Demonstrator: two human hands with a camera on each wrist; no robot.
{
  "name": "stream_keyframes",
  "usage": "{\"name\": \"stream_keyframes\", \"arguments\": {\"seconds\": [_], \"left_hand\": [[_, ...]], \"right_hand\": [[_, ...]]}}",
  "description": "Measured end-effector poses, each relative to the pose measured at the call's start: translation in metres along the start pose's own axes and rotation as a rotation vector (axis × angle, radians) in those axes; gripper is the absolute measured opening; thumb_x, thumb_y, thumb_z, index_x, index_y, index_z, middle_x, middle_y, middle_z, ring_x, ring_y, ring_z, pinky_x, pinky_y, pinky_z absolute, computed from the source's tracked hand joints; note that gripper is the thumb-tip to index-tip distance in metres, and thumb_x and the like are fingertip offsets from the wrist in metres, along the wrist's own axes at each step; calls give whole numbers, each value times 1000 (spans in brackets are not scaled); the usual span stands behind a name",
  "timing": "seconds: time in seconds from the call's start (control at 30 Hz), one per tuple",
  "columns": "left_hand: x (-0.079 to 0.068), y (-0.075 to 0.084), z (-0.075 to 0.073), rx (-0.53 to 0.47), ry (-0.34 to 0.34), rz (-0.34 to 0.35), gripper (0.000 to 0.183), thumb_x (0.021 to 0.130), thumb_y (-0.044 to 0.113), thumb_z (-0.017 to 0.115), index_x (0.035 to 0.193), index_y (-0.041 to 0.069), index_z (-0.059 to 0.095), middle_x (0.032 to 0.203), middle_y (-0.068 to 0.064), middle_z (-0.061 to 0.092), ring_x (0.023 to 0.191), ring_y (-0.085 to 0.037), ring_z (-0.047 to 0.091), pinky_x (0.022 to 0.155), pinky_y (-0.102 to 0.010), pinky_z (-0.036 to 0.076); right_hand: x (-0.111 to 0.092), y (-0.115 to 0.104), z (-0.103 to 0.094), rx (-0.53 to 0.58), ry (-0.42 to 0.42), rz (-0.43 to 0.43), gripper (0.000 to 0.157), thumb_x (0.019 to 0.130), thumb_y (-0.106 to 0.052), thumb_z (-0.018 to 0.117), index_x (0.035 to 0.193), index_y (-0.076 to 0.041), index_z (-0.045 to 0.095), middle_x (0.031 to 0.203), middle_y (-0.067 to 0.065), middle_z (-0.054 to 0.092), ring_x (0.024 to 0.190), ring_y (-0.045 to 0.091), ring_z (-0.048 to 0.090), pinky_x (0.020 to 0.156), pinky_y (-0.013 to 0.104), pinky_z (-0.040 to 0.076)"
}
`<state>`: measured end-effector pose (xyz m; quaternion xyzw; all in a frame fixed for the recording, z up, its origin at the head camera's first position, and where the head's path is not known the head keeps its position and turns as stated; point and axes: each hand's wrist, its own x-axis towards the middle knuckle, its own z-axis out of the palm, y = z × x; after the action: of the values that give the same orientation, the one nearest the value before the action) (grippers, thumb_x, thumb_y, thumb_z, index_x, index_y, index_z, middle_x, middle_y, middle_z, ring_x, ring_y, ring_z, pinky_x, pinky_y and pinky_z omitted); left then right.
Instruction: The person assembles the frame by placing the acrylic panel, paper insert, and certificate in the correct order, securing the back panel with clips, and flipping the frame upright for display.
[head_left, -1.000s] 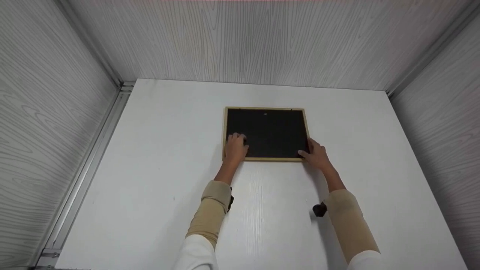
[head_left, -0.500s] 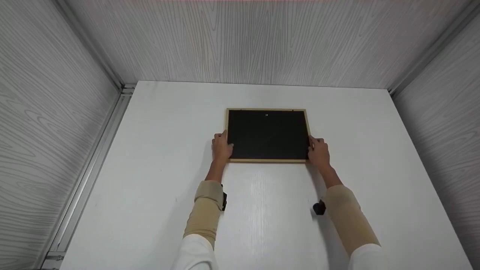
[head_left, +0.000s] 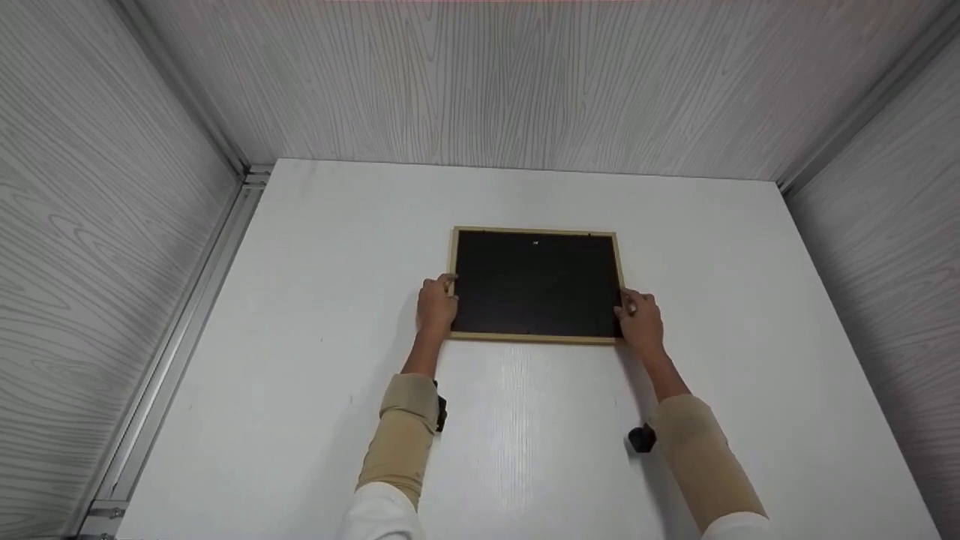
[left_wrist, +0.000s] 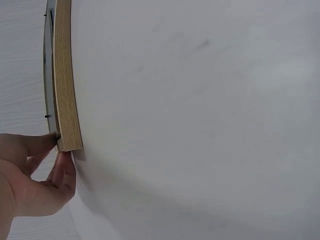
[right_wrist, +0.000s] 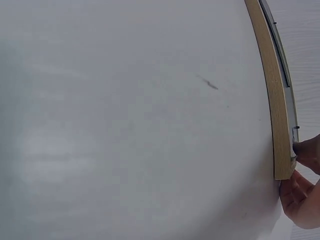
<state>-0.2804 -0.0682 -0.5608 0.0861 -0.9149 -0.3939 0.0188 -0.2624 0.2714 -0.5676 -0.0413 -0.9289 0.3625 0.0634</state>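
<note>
A picture frame [head_left: 535, 289] with a black back and a light wooden border lies back side up on the white table in the head view. My left hand [head_left: 437, 306] pinches its left edge near the front corner, thumb above and fingers below. On the opposite edge, my right hand [head_left: 641, 321] grips the frame the same way. The left wrist view shows the frame's wooden side [left_wrist: 67, 85] with my left hand [left_wrist: 40, 175] at its end. In the right wrist view, the wooden side [right_wrist: 274, 95] runs down to my right hand [right_wrist: 305, 185].
The white table [head_left: 360, 247] surrounds the frame. Grey wood-grain panels stand on the left [head_left: 97, 187], right [head_left: 892, 195] and at the back [head_left: 480, 82]. A metal rail [head_left: 176, 337] runs along the table's left side. Black wrist cameras sit on both wrists.
My left hand has moved left, off the black back, to the frame's left edge. My right hand has taken hold of the right edge. The frame has since shifted slightly toward me.
</note>
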Motion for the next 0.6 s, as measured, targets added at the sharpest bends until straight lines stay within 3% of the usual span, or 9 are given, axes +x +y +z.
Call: {"name": "stream_keyframes", "arguments": {"seconds": [0.27, 0.47, 0.6], "left_hand": [[6, 5, 4, 39, 21, -58, 46, 83, -8, 52, 126, 7, 55, 111, -15, 54, 99, -29, 51, 82, -35, 42], [5, 3, 2, -40, 16, -91, 45, 83, -8, 52, 124, 10, 59, 112, -15, 54, 100, -27, 51, 78, -34, 44], [3, 1, -1, -75, -13, -114, 47, 83, -9, 50, 124, 11, 59, 117, -17, 51, 105, -25, 50, 72, -32, 44]], "right_hand": [[-2, 1, 10, 79, 99, 77, 37, 86, 1, 60, 123, 1, 56, 109, 26, 50, 97, 38, 51, 81, 46, 41], [-2, 0, 15, 169, 137, 133, 36, 86, 4, 58, 122, 0, 58, 113, 24, 51, 101, 37, 51, 84, 45, 42], [-4, -2, 16, 160, 136, 146, 35, 86, 3, 56, 121, 0, 59, 113, 23, 51, 98, 35, 53, 82, 43, 42]]}}
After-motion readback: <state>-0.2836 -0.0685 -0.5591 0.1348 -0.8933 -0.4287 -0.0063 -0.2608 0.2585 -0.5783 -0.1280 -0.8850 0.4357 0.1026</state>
